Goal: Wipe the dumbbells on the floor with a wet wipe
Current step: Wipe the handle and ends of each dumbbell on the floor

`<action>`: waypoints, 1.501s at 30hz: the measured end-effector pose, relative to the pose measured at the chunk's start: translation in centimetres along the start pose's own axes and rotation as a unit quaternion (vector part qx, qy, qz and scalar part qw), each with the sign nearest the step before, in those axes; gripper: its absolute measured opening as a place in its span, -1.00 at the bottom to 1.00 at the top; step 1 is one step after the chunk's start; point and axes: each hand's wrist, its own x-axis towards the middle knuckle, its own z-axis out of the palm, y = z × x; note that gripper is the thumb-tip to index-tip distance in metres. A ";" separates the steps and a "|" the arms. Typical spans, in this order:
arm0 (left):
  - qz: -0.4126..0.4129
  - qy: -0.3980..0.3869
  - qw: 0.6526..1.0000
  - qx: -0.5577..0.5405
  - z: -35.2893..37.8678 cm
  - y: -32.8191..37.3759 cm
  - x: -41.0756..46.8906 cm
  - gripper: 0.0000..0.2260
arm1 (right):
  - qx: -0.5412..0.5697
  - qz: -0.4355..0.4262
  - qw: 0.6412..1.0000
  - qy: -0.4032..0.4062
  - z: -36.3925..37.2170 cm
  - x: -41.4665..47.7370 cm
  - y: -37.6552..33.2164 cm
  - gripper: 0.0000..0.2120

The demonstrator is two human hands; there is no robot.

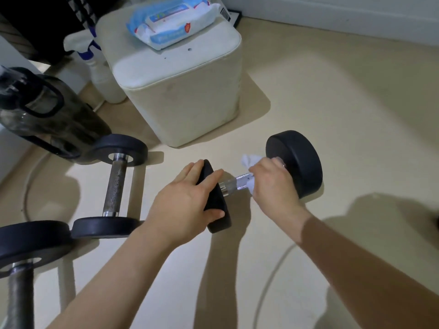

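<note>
My left hand (187, 205) was clamped over the near black head of the dumbbell (294, 165) in the middle of the floor (344, 103), fingers spread across its outer face and thumb hooked over its lower rim. My right hand (273, 184) was curled shut round the chrome bar, just short of the far head on the right, with the wipe (250, 160) bunched inside the grip; a white tuft stuck out above my knuckles and a bit more showed under my palm. The dumbbell lay on the floor, running from near left to far right, between my two forearms.

A second dumbbell (116, 184) lay to the left, its bar pointing away from me, well apart from my left hand. A third dumbbell (21, 257) was at the near left corner, cut off by the edge.

The pack of wipes (171, 22) sat on a white stool (180, 91) beyond the dumbbells. Its blue and white label carried print, but too blurred to read.

A dark jug (42, 119) on the left covered part of the second dumbbell's far head. A spray bottle (99, 74) stood half hidden behind the stool. The part of the bar under my right hand was out of sight.
</note>
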 end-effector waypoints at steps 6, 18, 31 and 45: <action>-0.048 -0.010 0.997 -0.066 0.1 0.1 0.0 -0.27 | 0.029 -0.067 0.995 -0.068 -0.4 -3.3 -0.3 -0.71; 0.184 -0.089 0.884 0.421 -1.6 -0.2 3.9 -0.49 | 0.113 0.007 0.985 -0.133 0.3 1.6 -1.2 -0.68; 0.174 -0.180 0.932 0.263 -2.4 6.6 5.3 -0.74 | 0.082 -0.112 0.946 -0.294 -2.7 6.8 4.5 -0.77; -0.014 -0.016 0.978 -0.208 4.6 9.3 -1.2 -0.45 | 0.283 0.090 0.896 -0.331 -3.5 0.9 4.7 -0.80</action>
